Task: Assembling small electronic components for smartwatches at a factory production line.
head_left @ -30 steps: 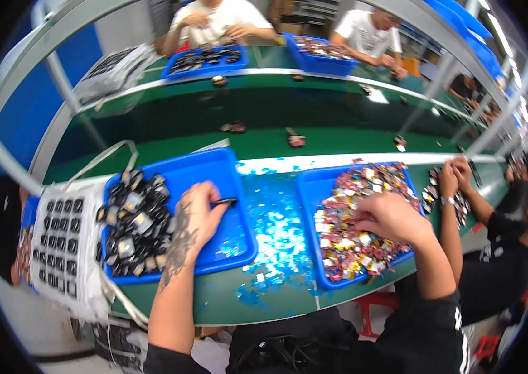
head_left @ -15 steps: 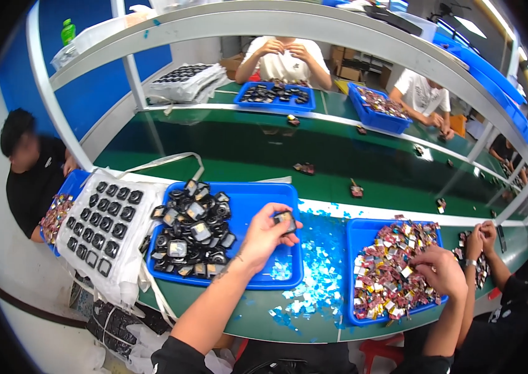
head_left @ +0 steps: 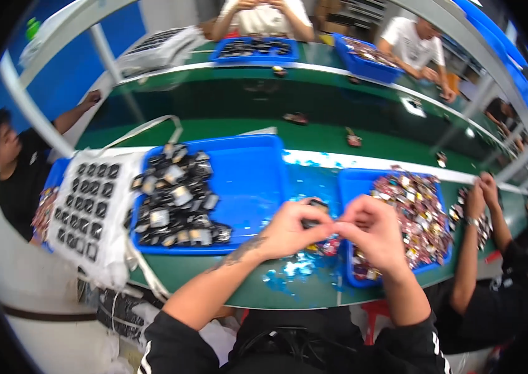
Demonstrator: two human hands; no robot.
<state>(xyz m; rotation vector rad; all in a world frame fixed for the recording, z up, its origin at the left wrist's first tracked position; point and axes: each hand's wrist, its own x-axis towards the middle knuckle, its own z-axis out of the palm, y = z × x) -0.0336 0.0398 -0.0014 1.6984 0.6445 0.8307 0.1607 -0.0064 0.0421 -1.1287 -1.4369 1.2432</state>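
My left hand [head_left: 295,229] is closed around a small black square housing [head_left: 315,210], part of which shows above the fingers. My right hand [head_left: 373,232] is pinched, its thumb and fingertips meeting those of my left hand. A small reddish, multicoloured part [head_left: 327,245] shows just under the fingertips, blurred; I cannot make out which hand has it. To the left, a blue tray [head_left: 248,168] bears a heap of black housings [head_left: 173,202]. On the right, another blue tray [head_left: 354,181] is heaped with small reddish circuit parts [head_left: 415,218].
Bits of blue film [head_left: 298,267] litter the green table [head_left: 245,283] between the trays. At left lies a white sheet with rows of black parts [head_left: 92,199]. A conveyor belt [head_left: 226,124] carries scattered parts. Co-workers sit left, right and across; a metal frame [head_left: 101,53] rises overhead.
My right hand has left the heap of circuit parts and come leftward to my left hand. My left hand has moved right with the black housing. The view has shifted.
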